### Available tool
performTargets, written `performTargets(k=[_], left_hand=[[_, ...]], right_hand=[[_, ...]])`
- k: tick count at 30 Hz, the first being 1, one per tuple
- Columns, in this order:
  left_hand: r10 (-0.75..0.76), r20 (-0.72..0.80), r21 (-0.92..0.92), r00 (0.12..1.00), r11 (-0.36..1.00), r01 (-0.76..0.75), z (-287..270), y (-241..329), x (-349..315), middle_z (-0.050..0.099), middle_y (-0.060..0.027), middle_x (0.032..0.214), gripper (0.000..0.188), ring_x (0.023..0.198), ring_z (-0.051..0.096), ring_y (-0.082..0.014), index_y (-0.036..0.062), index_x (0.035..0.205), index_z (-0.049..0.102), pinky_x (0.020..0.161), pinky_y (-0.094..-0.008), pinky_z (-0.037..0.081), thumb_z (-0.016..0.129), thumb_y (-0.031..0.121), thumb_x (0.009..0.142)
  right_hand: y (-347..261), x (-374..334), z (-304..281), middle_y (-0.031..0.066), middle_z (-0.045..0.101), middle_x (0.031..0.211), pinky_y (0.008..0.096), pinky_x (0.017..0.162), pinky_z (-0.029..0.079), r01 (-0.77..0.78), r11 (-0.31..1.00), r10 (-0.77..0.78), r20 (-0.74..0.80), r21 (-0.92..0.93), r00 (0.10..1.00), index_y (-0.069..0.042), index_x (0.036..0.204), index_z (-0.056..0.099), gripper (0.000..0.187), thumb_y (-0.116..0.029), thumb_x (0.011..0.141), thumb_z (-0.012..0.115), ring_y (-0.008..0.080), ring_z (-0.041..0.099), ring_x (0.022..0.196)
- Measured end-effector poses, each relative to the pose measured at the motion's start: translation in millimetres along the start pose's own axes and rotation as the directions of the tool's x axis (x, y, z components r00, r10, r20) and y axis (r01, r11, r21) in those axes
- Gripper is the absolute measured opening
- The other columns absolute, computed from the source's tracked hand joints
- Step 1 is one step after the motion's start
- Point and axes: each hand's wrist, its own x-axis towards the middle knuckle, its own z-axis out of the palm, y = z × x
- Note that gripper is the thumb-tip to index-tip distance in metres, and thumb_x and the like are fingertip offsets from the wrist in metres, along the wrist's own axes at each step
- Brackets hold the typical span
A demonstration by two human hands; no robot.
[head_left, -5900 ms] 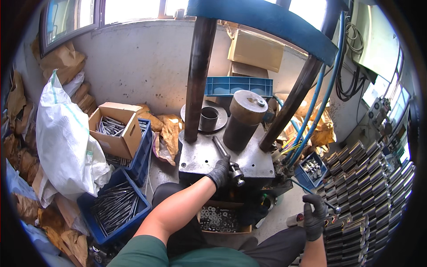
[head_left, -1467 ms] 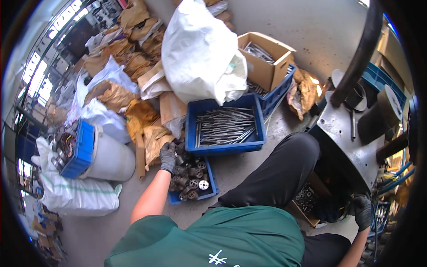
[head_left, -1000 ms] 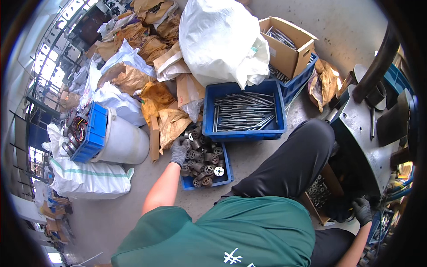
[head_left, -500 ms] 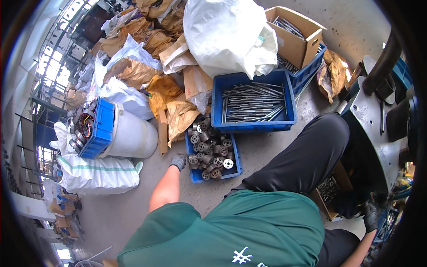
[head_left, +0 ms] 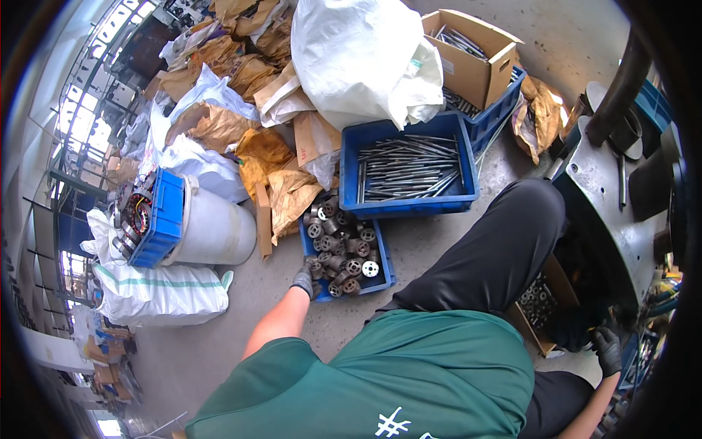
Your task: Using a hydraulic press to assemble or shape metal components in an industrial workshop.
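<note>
My left hand (head_left: 303, 281), in a grey glove, is at the left edge of a small blue bin (head_left: 389, 272). Its fingers are closed on a dark metal cylinder (head_left: 316, 290), which the hand partly covers. Inside that bin lie several short metal cylinders with holes in their end faces (head_left: 355, 267). Far to the right, my right hand (head_left: 608, 353), also gloved, is beside the dark underside of a round metal table (head_left: 601, 212). Its fingers are curled, and what they hold is too dark to make out.
A larger blue bin (head_left: 409, 208) of metal shafts adjoins the small one. Behind are a white sack (head_left: 358, 58) and a cardboard box (head_left: 486, 77). A grey bucket (head_left: 219, 230) and a white woven bag (head_left: 161, 294) stand left. A carton of metal parts (head_left: 532, 325) is by my leg.
My left hand has moved down and slightly right along the small bin's edge, and a dark cylinder now shows at its fingers. The right hand has stayed almost where it was.
</note>
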Motion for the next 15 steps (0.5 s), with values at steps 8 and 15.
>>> performTargets(k=[8, 15], left_hand=[[0.108, -0.205, 0.147, 0.973, 0.986, -0.078, 11, 3, 0, 0.065, -0.0191, 0.126, 0.076, 0.113, 0.065, -0.0406, 0.0093, 0.131, 0.062, 0.099, -0.054, 0.052, 0.074, 0.069, 0.084], [0.926, 0.121, 0.775, 0.357, 0.136, -0.617, 10, -15, -39, 0.064, -0.0269, 0.121, 0.066, 0.111, 0.066, -0.0417, 0.0016, 0.126, 0.059, 0.099, -0.0503, 0.053, 0.079, 0.05, 0.087]], right_hand=[[-7, -9, -3, 0.0022, 0.066, 0.082, 0.0282, 0.058, 0.047, -0.062, 0.998, 0.062, 0.023, 0.012, 0.998, -0.003, 0.111, 0.072, 0.026, -0.024, 0.099, 0.064, 0.0108, 0.059, 0.065], [-6, -13, -4, 0.002, 0.065, 0.082, 0.028, 0.058, 0.046, -0.095, 0.995, 0.095, 0.022, 0.034, 0.995, -0.003, 0.112, 0.071, 0.026, -0.022, 0.098, 0.063, 0.0111, 0.059, 0.066]])
